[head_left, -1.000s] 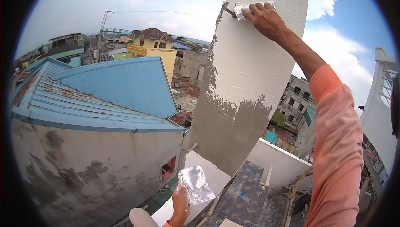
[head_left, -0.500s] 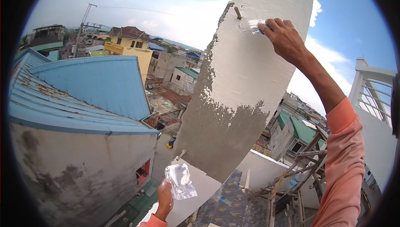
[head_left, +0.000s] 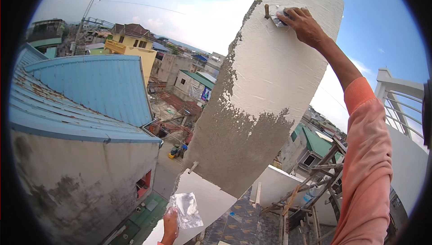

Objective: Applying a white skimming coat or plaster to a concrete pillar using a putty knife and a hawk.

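A tall concrete column [head_left: 225,137] stands before me, its upper part coated with white putty [head_left: 276,69] and its middle bare grey. My right hand [head_left: 306,26] is raised high, closed on a flat metal putty knife [head_left: 279,20] that lies against the white coat. Just left of the blade a short brown peg [head_left: 267,11] sticks out of the column. Low in view, my left hand [head_left: 170,227] grips a shiny metal plate [head_left: 186,210] with a smear of white putty on it. A second peg [head_left: 193,167] juts out above the plate.
A stained wall [head_left: 81,177] under a blue metal roof [head_left: 94,87] stands at left, beyond a drop. Lower right, wooden scaffolding [head_left: 310,186] rises near a low white wall [head_left: 274,184] and a dark tiled floor [head_left: 243,218]. A white railing [head_left: 402,105] is at far right.
My right hand and the putty knife have moved up the column, to beside the upper peg, with the blade now tilted. The left hand with the plate sits slightly lower and further left.
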### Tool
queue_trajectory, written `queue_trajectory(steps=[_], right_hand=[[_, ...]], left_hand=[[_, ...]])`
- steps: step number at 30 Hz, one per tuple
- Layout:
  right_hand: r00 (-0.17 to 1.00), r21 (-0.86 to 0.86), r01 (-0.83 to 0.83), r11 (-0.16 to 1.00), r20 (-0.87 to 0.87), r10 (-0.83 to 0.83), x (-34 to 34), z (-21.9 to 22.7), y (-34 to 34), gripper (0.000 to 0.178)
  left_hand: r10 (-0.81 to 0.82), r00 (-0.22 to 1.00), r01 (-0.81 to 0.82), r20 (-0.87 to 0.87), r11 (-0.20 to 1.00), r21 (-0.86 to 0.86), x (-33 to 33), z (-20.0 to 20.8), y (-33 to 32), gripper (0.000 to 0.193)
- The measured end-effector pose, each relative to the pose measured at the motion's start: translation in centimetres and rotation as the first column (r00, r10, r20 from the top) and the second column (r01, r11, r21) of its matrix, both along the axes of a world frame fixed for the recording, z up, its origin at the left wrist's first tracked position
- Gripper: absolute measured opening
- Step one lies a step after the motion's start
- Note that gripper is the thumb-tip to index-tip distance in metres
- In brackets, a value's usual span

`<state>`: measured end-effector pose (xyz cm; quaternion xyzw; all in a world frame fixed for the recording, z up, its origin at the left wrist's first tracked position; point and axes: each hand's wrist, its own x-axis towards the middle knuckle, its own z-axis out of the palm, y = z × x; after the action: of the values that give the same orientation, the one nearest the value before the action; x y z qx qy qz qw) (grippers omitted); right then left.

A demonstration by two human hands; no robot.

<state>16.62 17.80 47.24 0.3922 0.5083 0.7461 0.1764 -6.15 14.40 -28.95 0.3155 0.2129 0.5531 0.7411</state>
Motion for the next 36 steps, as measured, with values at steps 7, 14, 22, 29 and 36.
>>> queue_trajectory(steps=[7,14,22,29,36], right_hand=[[0.999,-0.109,-0.044,0.993,0.023,0.047,1.1,-4.2,-4.2,0.049],[0.984,0.267,-0.013,0.964,-0.171,0.060,0.3,-0.1,-4.5,0.039],[0.994,-0.074,-0.105,0.992,0.033,0.108,-1.1,-8.7,-0.7,0.037],[0.983,-0.034,-0.154,0.987,0.096,0.157,-2.2,-7.2,-1.1,0.036],[1.000,-0.076,-0.027,0.997,0.012,0.028,-3.0,-10.2,0.4,0.037]], left_hand=[[0.037,0.997,-0.032,0.066,0.996,-0.087,-0.7,1.5,0.3,0.014],[0.014,0.998,-0.009,0.063,0.997,-0.080,1.0,-1.1,1.1,0.013],[0.013,0.998,-0.009,0.056,0.998,-0.061,1.1,-3.1,1.4,0.011],[0.029,0.991,-0.012,0.131,0.991,-0.133,0.9,-0.1,0.6,0.016],[0.009,0.998,-0.005,0.059,0.998,-0.060,0.3,-2.1,0.9,0.009]])
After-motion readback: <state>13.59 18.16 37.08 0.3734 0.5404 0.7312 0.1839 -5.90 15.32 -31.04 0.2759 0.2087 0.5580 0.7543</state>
